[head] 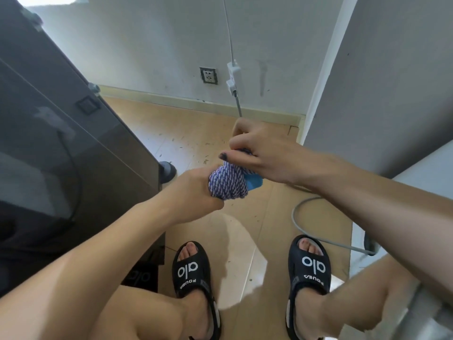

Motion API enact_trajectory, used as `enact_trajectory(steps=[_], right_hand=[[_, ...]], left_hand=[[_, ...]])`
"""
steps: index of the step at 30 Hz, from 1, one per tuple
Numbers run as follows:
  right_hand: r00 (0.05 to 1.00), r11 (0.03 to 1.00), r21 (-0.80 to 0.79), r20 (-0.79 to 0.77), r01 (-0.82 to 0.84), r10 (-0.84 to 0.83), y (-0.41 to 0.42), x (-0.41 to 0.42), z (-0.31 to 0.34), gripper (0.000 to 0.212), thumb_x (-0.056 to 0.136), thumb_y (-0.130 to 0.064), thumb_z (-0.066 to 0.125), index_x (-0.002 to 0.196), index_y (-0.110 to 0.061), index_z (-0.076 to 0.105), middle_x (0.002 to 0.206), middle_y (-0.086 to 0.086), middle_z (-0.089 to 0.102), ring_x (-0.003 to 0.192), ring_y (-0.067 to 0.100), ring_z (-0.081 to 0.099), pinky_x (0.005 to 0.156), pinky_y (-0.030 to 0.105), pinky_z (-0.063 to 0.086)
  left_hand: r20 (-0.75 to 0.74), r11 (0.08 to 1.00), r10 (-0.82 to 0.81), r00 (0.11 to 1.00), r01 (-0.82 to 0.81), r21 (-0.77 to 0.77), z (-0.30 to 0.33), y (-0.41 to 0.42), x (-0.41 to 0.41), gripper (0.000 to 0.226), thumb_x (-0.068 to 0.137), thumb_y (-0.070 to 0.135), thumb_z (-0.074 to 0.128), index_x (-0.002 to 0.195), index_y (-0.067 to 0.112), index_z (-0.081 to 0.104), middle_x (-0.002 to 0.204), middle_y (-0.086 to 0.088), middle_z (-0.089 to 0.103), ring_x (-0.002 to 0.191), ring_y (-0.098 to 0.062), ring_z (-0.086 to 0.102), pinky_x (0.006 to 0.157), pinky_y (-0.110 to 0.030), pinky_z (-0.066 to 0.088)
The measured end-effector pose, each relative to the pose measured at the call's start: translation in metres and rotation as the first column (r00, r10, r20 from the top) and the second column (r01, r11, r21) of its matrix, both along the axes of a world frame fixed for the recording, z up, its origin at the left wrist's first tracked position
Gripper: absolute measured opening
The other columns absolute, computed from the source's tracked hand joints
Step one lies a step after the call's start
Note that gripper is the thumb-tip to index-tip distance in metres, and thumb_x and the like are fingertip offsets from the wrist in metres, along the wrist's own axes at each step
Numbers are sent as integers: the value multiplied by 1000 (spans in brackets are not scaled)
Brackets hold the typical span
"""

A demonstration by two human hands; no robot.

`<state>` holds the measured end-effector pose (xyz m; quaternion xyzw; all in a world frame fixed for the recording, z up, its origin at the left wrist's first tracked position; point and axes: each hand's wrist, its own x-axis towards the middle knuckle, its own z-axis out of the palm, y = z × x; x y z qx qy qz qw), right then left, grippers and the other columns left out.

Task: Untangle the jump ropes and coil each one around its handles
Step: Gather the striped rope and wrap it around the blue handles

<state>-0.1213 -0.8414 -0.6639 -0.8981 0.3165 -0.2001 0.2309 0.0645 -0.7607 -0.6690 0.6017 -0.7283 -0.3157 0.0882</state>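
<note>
A blue-and-white braided jump rope (228, 182) is wound into a tight bundle, held in the air above the floor between my knees. A light blue handle (255, 184) pokes out on the bundle's right side. My left hand (193, 192) grips the bundle from the left and below. My right hand (259, 150) comes down onto its top, fingers pinching the rope at the upper end. No second rope is in view.
A dark cabinet (61, 143) stands close on my left. White walls (367, 82) close the right side and the back, with a wall socket (209, 75) and a hanging white cable (231, 69). A grey hose (301, 217) lies on the wooden floor by my right sandal (308, 266).
</note>
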Motion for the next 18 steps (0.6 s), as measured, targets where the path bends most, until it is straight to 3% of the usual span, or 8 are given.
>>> enact_trajectory(steps=[2, 5, 10, 13, 18], right_hand=[[999, 993, 120, 37, 9, -13, 2, 3, -5, 47, 98, -48, 47, 61, -20, 47, 82, 3, 52, 68, 15, 50, 63, 31, 40], [999, 992, 120, 24, 42, -45, 8, 7, -11, 46, 100, -40, 51, 62, -14, 48, 75, 3, 54, 64, 13, 47, 58, 20, 32], [992, 988, 141, 91, 68, -81, 17, 17, -15, 41, 101, -38, 46, 64, -22, 49, 75, -2, 53, 64, 9, 49, 58, 24, 36], [987, 987, 138, 126, 78, -96, 19, 20, -15, 41, 102, -36, 45, 67, -17, 52, 75, 1, 56, 65, 12, 51, 59, 26, 38], [979, 957, 255, 111, 138, -171, 14, 18, -9, 48, 103, -43, 42, 74, -8, 56, 72, 3, 59, 65, 13, 50, 59, 25, 35]], left_hand=[[40, 998, -43, 998, 45, -52, -2, -1, 6, 28, 83, 14, 69, 102, 25, 52, 86, 8, 61, 75, -10, 59, 71, -39, 54], [51, 999, -41, 998, 41, 2, -2, 1, 9, 50, 77, 39, 79, 118, 32, 52, 96, 13, 65, 86, -4, 63, 80, -37, 56], [-78, 997, 72, 994, -70, 27, 1, 5, -4, 74, 65, 75, 72, 122, 32, 50, 103, 16, 65, 95, 0, 64, 85, -33, 57], [-118, 991, 133, 984, -136, -13, -1, 5, -11, 62, 73, 74, 66, 117, 32, 52, 93, 14, 70, 88, 0, 67, 81, -36, 59], [28, 980, 90, 996, -83, -179, 8, 2, -5, 45, 91, 66, 46, 117, 29, 52, 89, 12, 65, 79, -4, 64, 71, -34, 55]])
